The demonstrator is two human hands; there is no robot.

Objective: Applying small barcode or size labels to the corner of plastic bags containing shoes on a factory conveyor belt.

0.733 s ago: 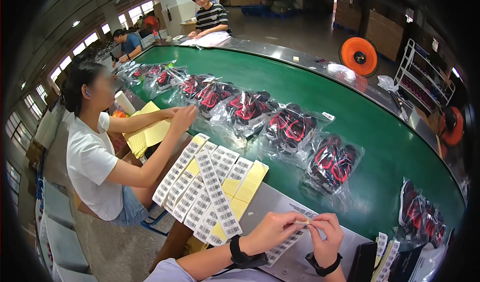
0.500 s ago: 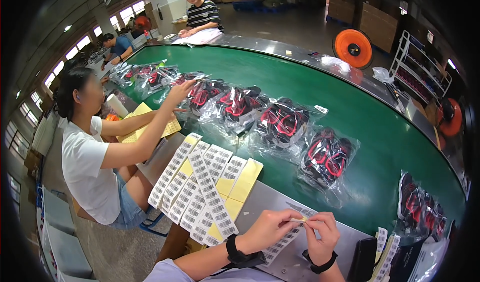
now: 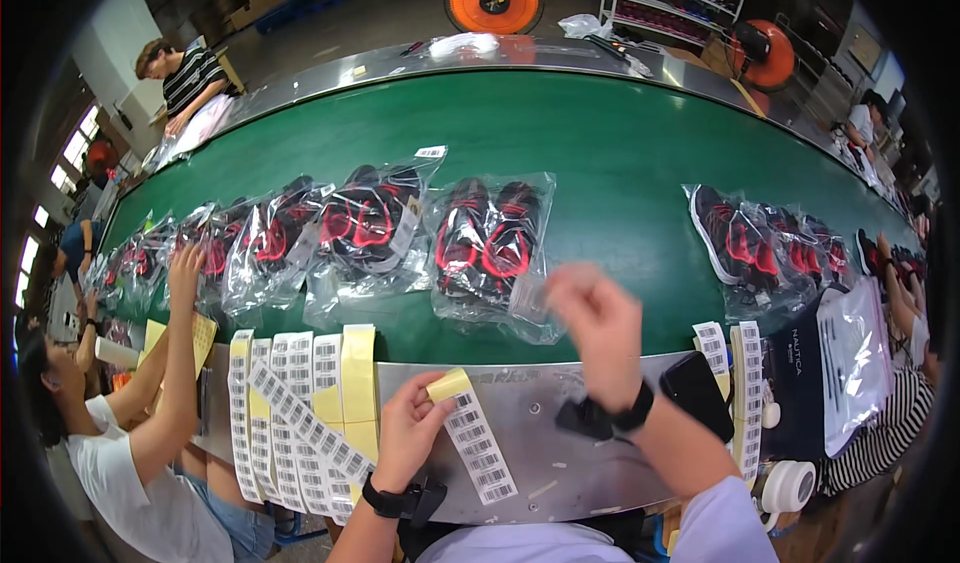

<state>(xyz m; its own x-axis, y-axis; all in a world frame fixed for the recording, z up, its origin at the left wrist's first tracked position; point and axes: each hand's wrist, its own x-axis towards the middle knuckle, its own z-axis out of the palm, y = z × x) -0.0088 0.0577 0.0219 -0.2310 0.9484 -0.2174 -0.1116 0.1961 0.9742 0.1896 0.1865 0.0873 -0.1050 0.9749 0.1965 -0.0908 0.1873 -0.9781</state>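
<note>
My left hand [image 3: 412, 428] pinches the top of a strip of barcode labels [image 3: 478, 443], where yellow backing shows. The lower part of the strip lies over the metal table edge. Ahead of it, my right hand [image 3: 600, 328] is raised over the green belt's near side, its fingers curled and blurred. It is close to the lower right corner of a clear plastic bag holding a pair of black and red sneakers [image 3: 485, 238]. Whether the right fingertips hold a label or touch the bag, I cannot make out.
More label strips [image 3: 290, 403] lie to the left. Bagged sneakers [image 3: 370, 218] line the green belt [image 3: 610, 153], with others [image 3: 740, 238] at right. A black phone [image 3: 697, 395] and a white mug [image 3: 788, 486] are on my right. A co-worker [image 3: 120, 443] reaches over the belt at left.
The view has swung to the right. My hands, together at a label before, are now apart: the left keeps the strip, the right has moved forward toward the bagged sneakers.
</note>
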